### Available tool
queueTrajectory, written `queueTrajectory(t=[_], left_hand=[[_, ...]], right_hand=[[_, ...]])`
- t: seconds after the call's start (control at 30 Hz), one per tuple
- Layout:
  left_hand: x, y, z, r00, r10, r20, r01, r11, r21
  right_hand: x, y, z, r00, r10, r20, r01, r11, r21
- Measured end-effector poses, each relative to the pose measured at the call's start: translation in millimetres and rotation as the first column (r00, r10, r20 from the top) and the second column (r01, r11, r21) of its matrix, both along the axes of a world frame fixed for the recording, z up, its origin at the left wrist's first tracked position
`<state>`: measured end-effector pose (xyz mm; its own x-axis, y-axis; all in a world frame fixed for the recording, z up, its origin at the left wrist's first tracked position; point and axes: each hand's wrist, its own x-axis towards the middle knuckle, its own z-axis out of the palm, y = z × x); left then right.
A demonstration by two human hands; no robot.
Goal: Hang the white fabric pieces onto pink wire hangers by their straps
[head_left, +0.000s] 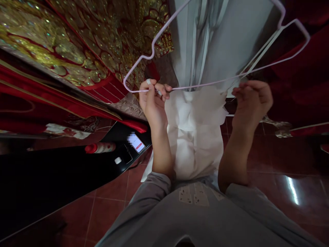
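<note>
I hold up a pale wire clothes hanger (154, 48) in front of me, its bottom bar running between my hands. My left hand (153, 99) pinches that bar near its left end, fingers closed round it. My right hand (250, 99) is curled at the right end of the bar, gripping it together with the top edge of a white cloth (195, 130). The cloth hangs down from the bar between my forearms to my waist. My grey sleeves show at the bottom.
Red and gold embroidered garments (77, 44) hang at the left; dark red fabric (303, 79) at the right. A black surface (51, 178) at the lower left bears a phone (136, 142), a red and white bottle (100, 148) and a small white object (118, 160). Red floor tiles (269, 171) lie below.
</note>
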<state>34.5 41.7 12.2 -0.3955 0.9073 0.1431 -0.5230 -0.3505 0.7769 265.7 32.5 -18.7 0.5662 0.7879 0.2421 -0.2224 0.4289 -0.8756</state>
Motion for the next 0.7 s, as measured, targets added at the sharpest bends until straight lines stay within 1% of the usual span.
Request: queueTrajectory(t=[0.03, 0.07, 0.13, 0.23, 0.3, 0.37, 0.43, 0.5, 0.57, 0.63, 0.7], left_hand=[[0.3, 0.8, -0.5, 1.0, 0.003, 0.007, -0.003, 1.0, 0.002], [0.8, 1.2, -1.3, 1.0, 0.006, 0.013, -0.006, 1.0, 0.005], [1.5, 1.2, -3.9, 1.0, 0.004, 0.028, -0.005, 1.0, 0.031], [0.6, 0.5, -7.5, 0.999, -0.023, 0.03, 0.02, 0.995, 0.097], [-1.1, 0.5, -6.9, 1.0, 0.001, -0.006, 0.0, 0.997, 0.08], [-2.9, 1.0, -4.1, 0.998, 0.048, -0.042, -0.046, 0.998, 0.044], [-4.4, 2.1, -1.1, 0.995, 0.08, -0.058, -0.077, 0.995, 0.059], [-5.8, 3.5, -0.5, 0.994, 0.088, -0.065, -0.08, 0.989, 0.121], [-7.6, 5.1, -3.0, 0.993, 0.085, -0.084, -0.07, 0.984, 0.162], [-10.3, 6.6, -7.6, 0.99, 0.086, -0.113, -0.067, 0.984, 0.167], [-14.1, 7.9, -12.2, 0.985, 0.084, -0.148, -0.061, 0.986, 0.153]], right_hand=[[6.9, 3.2, -1.0, 0.998, -0.038, 0.041, 0.038, 0.999, 0.004], [11.4, 6.4, -2.1, 0.995, -0.05, 0.088, 0.05, 0.999, -0.001], [13.7, 11.7, -3.9, 0.983, 0.012, 0.183, -0.008, 1.0, -0.022], [8.4, 15.7, -5.9, 0.96, 0.087, 0.266, -0.087, 0.996, -0.009], [7.0, 17.6, -8.0, 0.952, 0.101, 0.287, -0.104, 0.995, -0.008], [9.7, 19.9, -11.5, 0.952, 0.119, 0.283, -0.123, 0.992, -0.003], [13.6, 21.1, -14.9, 0.953, 0.137, 0.272, -0.144, 0.99, 0.008], [14.8, 18.6, -15.0, 0.954, 0.119, 0.276, -0.131, 0.991, 0.025], [11.4, 12.1, -10.2, 0.946, 0.054, 0.32, -0.072, 0.996, 0.044], [5.1, 4.3, -0.6, 0.931, -0.032, 0.365, -0.002, 0.996, 0.093], [-0.9, 0.1, 12.5, 0.913, -0.067, 0.402, 0.02, 0.992, 0.121]])
